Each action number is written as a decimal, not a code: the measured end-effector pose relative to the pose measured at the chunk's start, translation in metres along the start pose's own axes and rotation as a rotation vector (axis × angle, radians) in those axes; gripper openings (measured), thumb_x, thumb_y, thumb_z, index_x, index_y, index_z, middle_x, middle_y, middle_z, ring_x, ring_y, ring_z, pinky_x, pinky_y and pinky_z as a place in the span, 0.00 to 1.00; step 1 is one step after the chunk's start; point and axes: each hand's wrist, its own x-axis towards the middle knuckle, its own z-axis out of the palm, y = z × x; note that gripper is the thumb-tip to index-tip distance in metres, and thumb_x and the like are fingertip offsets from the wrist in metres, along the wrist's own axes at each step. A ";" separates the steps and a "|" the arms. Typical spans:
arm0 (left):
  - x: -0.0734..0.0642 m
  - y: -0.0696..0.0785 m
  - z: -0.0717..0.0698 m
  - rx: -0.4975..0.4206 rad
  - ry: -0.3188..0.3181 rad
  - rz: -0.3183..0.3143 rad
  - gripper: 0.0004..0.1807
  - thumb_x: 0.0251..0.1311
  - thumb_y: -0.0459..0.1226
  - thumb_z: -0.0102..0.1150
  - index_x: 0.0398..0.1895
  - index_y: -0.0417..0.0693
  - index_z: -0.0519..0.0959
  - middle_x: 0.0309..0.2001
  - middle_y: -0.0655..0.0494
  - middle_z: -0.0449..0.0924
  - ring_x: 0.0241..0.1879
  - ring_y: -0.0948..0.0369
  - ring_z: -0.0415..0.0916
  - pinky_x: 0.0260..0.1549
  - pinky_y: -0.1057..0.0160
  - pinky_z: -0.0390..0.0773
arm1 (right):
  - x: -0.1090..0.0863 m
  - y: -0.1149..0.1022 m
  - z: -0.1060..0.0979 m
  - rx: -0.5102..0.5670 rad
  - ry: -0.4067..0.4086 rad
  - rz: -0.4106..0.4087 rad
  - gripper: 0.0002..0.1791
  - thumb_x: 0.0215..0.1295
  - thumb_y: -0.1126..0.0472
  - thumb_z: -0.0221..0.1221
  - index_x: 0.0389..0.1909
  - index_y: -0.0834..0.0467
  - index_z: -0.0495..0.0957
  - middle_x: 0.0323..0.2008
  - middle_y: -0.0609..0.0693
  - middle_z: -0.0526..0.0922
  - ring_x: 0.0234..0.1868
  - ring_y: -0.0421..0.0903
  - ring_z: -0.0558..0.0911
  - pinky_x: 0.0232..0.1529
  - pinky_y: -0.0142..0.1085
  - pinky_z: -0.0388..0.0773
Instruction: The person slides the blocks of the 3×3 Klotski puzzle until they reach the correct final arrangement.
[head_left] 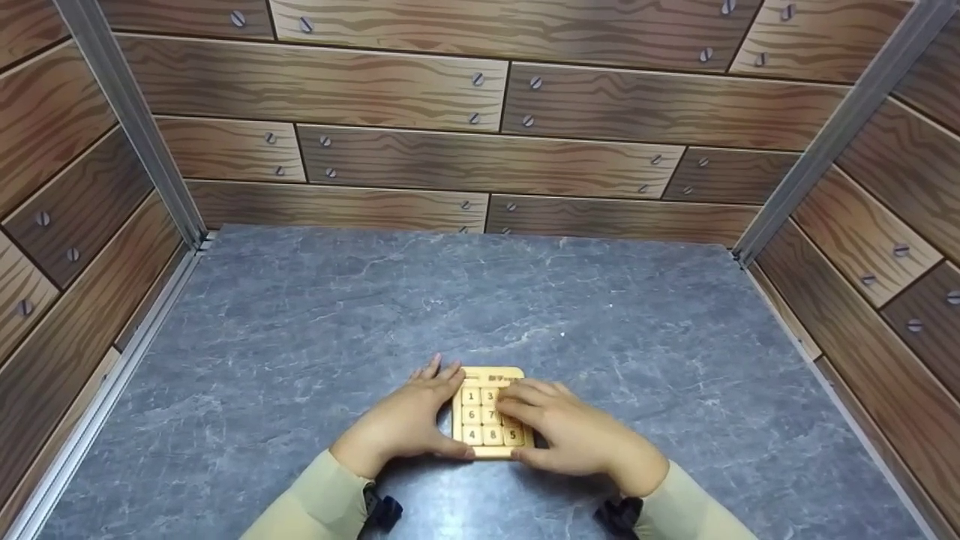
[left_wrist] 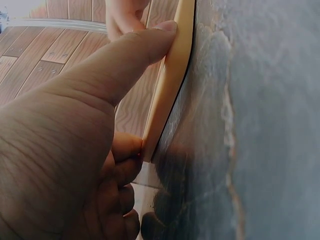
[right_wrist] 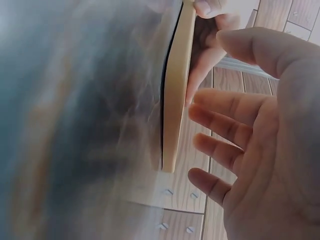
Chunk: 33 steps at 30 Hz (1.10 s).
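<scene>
A pale yellow number sliding puzzle (head_left: 487,453) lies flat on the table near its front, with tiles 1, 3, 6, 7, 4, 8 and 5 visible. My left hand (head_left: 409,420) holds its left side, thumb at the near edge and fingers by the far left corner. In the left wrist view, the thumb presses the edge of the puzzle (left_wrist: 172,75). My right hand (head_left: 574,431) hovers over the right columns, its fingers hiding some tiles. From the right wrist, the right fingers (right_wrist: 220,145) look loosely bent, beside the puzzle's edge (right_wrist: 176,90).
The grey marbled tabletop (head_left: 390,300) surrounds the puzzle. Wood-patterned panels (head_left: 420,157) stand behind and at both sides, with metal posts (head_left: 127,112) at the back corners. A dark wrist strap (head_left: 382,512) shows at the left sleeve and another (head_left: 621,514) at the right.
</scene>
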 end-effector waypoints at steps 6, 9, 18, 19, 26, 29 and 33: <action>0.000 0.001 0.001 -0.003 -0.010 0.011 0.74 0.49 0.68 0.86 0.92 0.46 0.58 0.94 0.52 0.49 0.95 0.43 0.39 0.93 0.36 0.47 | 0.004 0.001 0.001 0.013 -0.059 0.047 0.41 0.79 0.38 0.64 0.85 0.52 0.72 0.88 0.47 0.69 0.91 0.60 0.64 0.90 0.70 0.59; 0.000 0.001 0.001 -0.003 -0.010 0.012 0.74 0.48 0.68 0.86 0.92 0.46 0.58 0.94 0.52 0.49 0.95 0.43 0.40 0.93 0.36 0.47 | 0.004 0.004 -0.001 0.003 -0.039 0.061 0.37 0.79 0.40 0.64 0.82 0.53 0.77 0.86 0.47 0.74 0.89 0.59 0.67 0.89 0.69 0.60; -0.001 0.001 -0.002 -0.009 -0.002 0.003 0.73 0.49 0.68 0.86 0.92 0.47 0.58 0.94 0.53 0.50 0.95 0.44 0.39 0.93 0.36 0.47 | 0.001 0.000 -0.008 -0.087 0.014 0.052 0.32 0.78 0.44 0.66 0.76 0.56 0.82 0.80 0.50 0.80 0.85 0.57 0.74 0.87 0.65 0.67; -0.001 0.001 -0.001 -0.010 -0.003 0.000 0.73 0.49 0.68 0.86 0.93 0.47 0.58 0.94 0.54 0.50 0.95 0.44 0.39 0.93 0.36 0.47 | 0.001 -0.002 -0.007 -0.091 0.016 0.038 0.33 0.78 0.44 0.66 0.77 0.56 0.82 0.81 0.50 0.80 0.86 0.57 0.73 0.88 0.65 0.66; -0.001 0.000 -0.002 -0.003 -0.007 0.004 0.73 0.50 0.68 0.85 0.93 0.47 0.58 0.94 0.53 0.50 0.95 0.44 0.39 0.94 0.36 0.48 | 0.002 -0.013 -0.002 -0.075 -0.046 -0.052 0.36 0.79 0.43 0.66 0.81 0.54 0.78 0.83 0.50 0.77 0.86 0.56 0.73 0.89 0.62 0.66; 0.000 0.000 -0.002 -0.008 -0.008 0.003 0.73 0.51 0.69 0.84 0.93 0.47 0.57 0.94 0.53 0.50 0.95 0.45 0.38 0.94 0.37 0.48 | 0.003 -0.011 -0.001 -0.059 -0.056 -0.024 0.38 0.79 0.42 0.65 0.83 0.54 0.75 0.85 0.48 0.74 0.88 0.57 0.70 0.89 0.64 0.64; 0.000 0.000 -0.001 -0.015 -0.011 -0.002 0.73 0.51 0.69 0.85 0.93 0.47 0.57 0.94 0.53 0.49 0.95 0.45 0.38 0.94 0.36 0.48 | 0.003 -0.006 0.001 -0.011 -0.074 0.021 0.42 0.80 0.38 0.65 0.87 0.53 0.70 0.89 0.47 0.67 0.91 0.60 0.63 0.90 0.69 0.59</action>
